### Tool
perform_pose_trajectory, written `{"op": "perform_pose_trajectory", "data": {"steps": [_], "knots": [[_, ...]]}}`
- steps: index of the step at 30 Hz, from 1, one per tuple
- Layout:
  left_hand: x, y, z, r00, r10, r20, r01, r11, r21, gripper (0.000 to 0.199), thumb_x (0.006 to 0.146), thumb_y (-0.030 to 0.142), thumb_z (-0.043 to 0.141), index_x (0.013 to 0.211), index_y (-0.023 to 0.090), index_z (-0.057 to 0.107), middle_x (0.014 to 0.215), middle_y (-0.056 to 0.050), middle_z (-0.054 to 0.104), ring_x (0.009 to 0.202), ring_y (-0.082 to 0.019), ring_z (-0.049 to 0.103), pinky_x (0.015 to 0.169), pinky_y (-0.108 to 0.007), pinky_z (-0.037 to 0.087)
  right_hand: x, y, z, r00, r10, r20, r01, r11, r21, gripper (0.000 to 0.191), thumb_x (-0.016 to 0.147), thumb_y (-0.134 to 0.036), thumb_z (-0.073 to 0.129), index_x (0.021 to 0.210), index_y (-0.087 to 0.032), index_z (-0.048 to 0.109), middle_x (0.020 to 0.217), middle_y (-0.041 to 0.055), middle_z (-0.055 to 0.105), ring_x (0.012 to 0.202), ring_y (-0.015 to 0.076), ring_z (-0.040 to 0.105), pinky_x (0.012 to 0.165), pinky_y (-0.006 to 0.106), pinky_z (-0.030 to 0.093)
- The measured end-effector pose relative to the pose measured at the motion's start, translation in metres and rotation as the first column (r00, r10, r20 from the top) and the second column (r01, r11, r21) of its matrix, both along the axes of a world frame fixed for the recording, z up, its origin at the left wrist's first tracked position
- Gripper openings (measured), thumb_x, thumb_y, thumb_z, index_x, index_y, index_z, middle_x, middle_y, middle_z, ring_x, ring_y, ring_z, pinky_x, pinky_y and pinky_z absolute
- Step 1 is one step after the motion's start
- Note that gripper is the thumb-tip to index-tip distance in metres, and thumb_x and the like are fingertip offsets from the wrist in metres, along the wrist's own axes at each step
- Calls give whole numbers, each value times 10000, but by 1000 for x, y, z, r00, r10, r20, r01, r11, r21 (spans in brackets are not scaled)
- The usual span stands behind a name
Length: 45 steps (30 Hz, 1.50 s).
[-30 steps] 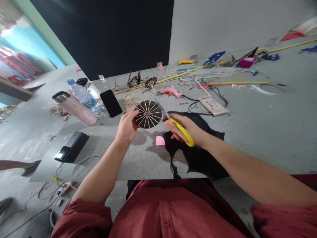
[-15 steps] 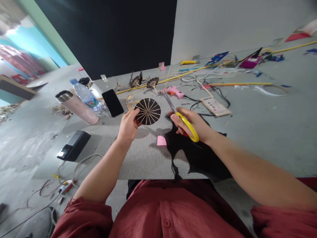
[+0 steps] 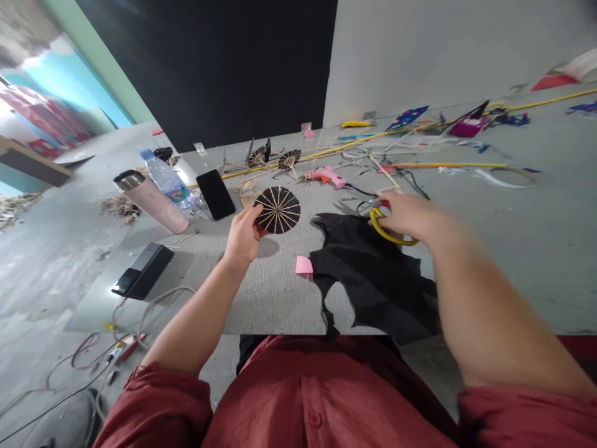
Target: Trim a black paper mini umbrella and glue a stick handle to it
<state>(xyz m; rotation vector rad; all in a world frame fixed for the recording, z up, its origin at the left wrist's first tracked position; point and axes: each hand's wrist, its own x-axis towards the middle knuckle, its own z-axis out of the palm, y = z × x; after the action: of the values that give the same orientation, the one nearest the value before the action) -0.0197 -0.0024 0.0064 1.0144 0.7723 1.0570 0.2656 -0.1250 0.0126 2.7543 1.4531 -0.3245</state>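
My left hand pinches the left edge of a round black disc with thin pale ribs radiating from its centre, held above the table. Over to the right, my right hand has its fingers round yellow-handled scissors; the blades are mostly hidden beside the hand. Below and left of that hand lies a cut piece of black cloth, with a small pink paper at its left edge.
Behind the disc lie a pink glue gun and small ribbed fans. On the left are a phone, a plastic bottle, a pink tumbler and a black power bank. Yellow sticks and scraps line the back.
My right hand has moved right with the scissors, away from the disc, uncovering more of the black cloth. My left hand still holds the disc in nearly the same place.
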Motion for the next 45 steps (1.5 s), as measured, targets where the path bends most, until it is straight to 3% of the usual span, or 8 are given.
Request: {"op": "perform_pose_trajectory", "data": {"steps": [6,12,19,28,33,37,42,45], "knots": [[0,-2,1,1000,4,-11,-4,1000,4,212,740,325,762,736,173,614,680,-1,660,574,-115,617,581,-238,519,8,-1,-8,999,31,28,-31,999,-9,626,845,-326,652,1435,-185,501,1318,206,651,1095,337,640,732,374,428],[0,-3,4,1000,11,-21,-11,1000,0,204,737,315,755,722,172,610,672,4,654,568,-110,609,561,-224,507,8,-1,-7,999,20,29,-20,1000,-4,553,859,-335,662,1366,-147,545,1289,220,660,1096,346,641,754,378,437],[2,-4,5,1000,22,-14,-22,1000,12,189,743,305,750,736,165,624,709,-4,669,584,-116,629,567,-232,532,13,0,-4,997,-73,18,73,997,38,471,896,-408,607,1254,-103,589,1210,264,675,1031,340,653,707,369,419],[0,-4,5,1000,5,-7,-5,1000,22,187,751,309,750,733,170,627,726,-12,681,590,-124,639,587,-256,551,14,-6,3,993,-112,-36,114,992,59,390,937,-378,542,1167,-83,651,1193,311,661,941,310,653,679,364,395],[1,-5,6,1000,11,-22,-10,1000,20,189,745,324,751,742,177,632,722,-20,695,609,-139,657,588,-254,556,25,-15,18,976,-219,-17,219,974,52,434,958,-395,503,1175,-64,682,1169,304,673,931,322,659,667,370,391],[1,-5,5,1000,-6,-16,6,999,38,181,749,327,746,739,181,639,717,-29,705,629,-156,675,589,-261,563,43,-30,32,930,-369,7,368,928,56,501,996,-399,404,1161,-32,704,1020,281,708,886,321,657,662,383,387],[1,-5,3,1000,0,-22,1,999,44,177,750,324,747,736,183,641,710,-22,697,601,-139,653,546,-234,535,60,-40,27,844,-525,-107,530,848,15,532,999,-434,410,1147,-30,723,837,222,724,727,282,645,660,384,414],[1,-5,3,1000,6,-24,-5,999,33,199,741,325,759,718,183,622,695,-9,680,588,-133,642,543,-233,524,67,-40,20,847,-526,-76,530,847,47,511,1002,-398,427,1231,-28,695,1052,284,727,916,336,673,744,417,433]]}}
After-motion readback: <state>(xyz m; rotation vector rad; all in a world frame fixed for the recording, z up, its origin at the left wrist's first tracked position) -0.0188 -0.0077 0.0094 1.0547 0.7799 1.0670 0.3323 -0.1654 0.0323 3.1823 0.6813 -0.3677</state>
